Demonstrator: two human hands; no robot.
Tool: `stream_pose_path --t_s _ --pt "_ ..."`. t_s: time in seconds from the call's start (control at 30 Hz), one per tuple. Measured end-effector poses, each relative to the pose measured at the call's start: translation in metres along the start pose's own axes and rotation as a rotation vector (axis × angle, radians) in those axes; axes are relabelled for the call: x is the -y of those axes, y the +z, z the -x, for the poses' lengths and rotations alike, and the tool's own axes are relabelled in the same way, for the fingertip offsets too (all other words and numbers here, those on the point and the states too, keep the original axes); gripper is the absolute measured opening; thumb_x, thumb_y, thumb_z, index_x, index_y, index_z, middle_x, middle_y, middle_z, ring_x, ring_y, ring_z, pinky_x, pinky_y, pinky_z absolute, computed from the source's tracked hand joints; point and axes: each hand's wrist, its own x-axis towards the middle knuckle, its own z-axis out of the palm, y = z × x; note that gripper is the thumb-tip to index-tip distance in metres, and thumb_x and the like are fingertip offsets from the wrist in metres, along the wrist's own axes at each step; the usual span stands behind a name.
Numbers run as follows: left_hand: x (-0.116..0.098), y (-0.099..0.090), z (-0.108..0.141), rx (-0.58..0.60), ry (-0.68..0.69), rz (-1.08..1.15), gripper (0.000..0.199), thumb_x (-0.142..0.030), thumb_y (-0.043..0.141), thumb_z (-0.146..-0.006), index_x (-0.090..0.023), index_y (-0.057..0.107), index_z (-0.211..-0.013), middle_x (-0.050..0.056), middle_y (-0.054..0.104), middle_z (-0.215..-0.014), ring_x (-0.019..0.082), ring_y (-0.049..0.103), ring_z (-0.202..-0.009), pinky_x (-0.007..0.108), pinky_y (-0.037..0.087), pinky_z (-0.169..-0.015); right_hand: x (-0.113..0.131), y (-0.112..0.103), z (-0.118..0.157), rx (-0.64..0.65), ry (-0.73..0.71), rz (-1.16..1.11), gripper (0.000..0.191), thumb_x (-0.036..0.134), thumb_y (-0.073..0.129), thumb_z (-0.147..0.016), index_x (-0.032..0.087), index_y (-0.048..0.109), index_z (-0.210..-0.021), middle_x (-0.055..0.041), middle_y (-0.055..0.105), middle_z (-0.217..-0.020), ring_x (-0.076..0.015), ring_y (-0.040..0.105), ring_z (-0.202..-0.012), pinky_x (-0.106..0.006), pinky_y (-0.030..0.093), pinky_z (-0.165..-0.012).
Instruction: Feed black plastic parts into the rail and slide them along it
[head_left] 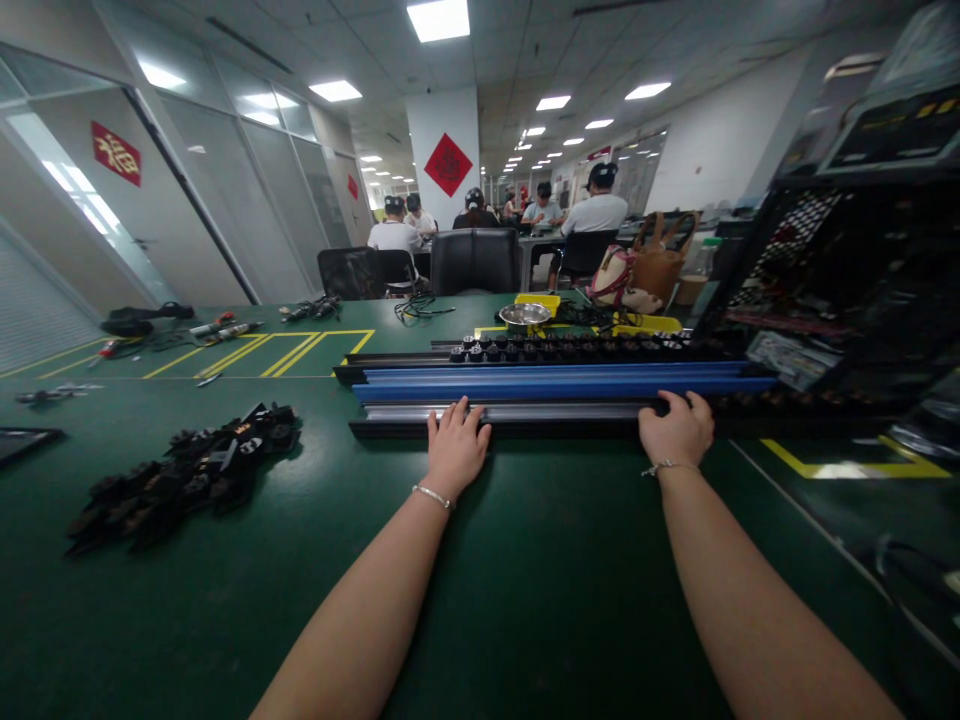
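A long dark rail with a silvery channel (559, 412) lies crosswise in front of me on the green table (555, 560). My left hand (456, 455) rests on its left part, fingers spread over the channel and near edge. Toward the rail's right, my right hand (677, 430) has its fingers curled around a small black part (660, 406), mostly hidden by the fingers. Just behind lies a blue rail (555, 382), and past it a black rail holding a row of black round parts (540, 348).
A pile of black parts (202, 465) lies at left. Behind the rails stand a metal bowl (525, 314) and yellow trays (649, 323). A dark open-framed case (810, 250) rises at right. Cables (420, 308) lie farther back; several people sit beyond.
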Motion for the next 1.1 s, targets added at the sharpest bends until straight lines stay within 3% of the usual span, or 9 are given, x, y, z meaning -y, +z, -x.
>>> stream_pose_path --t_s 0.2,0.53,1.1 --pt "0.001 0.000 -0.001 0.012 -0.004 0.012 0.040 -0.041 0.033 -0.091 -0.027 0.056 -0.120 0.007 0.042 -0.143 0.025 0.037 -0.130 0.053 0.021 -0.109 -0.001 0.002 0.000 -0.029 -0.039 -0.006 0.037 0.024 0.050 -0.066 0.020 0.067 -0.099 -0.0094 0.050 -0.126 -0.0291 0.046 -0.111 -0.047 0.034 -0.097" --pt "0.002 0.001 0.000 -0.018 0.017 0.010 0.038 -0.040 0.034 -0.090 -0.027 0.057 -0.117 0.007 0.044 -0.141 0.025 0.040 -0.128 0.053 0.022 -0.108 0.004 -0.002 0.002 -0.018 -0.056 -0.010 0.038 0.025 0.048 -0.067 0.022 0.064 -0.102 -0.0081 0.054 -0.121 -0.0266 0.050 -0.104 -0.049 0.033 -0.094" --pt "0.002 0.000 0.001 -0.011 0.021 0.008 0.038 -0.040 0.034 -0.090 -0.026 0.057 -0.117 0.007 0.043 -0.142 0.024 0.038 -0.129 0.053 0.020 -0.109 0.015 -0.006 0.010 0.034 -0.105 -0.028 0.040 0.023 0.046 -0.067 0.023 0.060 -0.105 -0.0077 0.056 -0.117 -0.0257 0.049 -0.105 -0.052 0.027 -0.097"
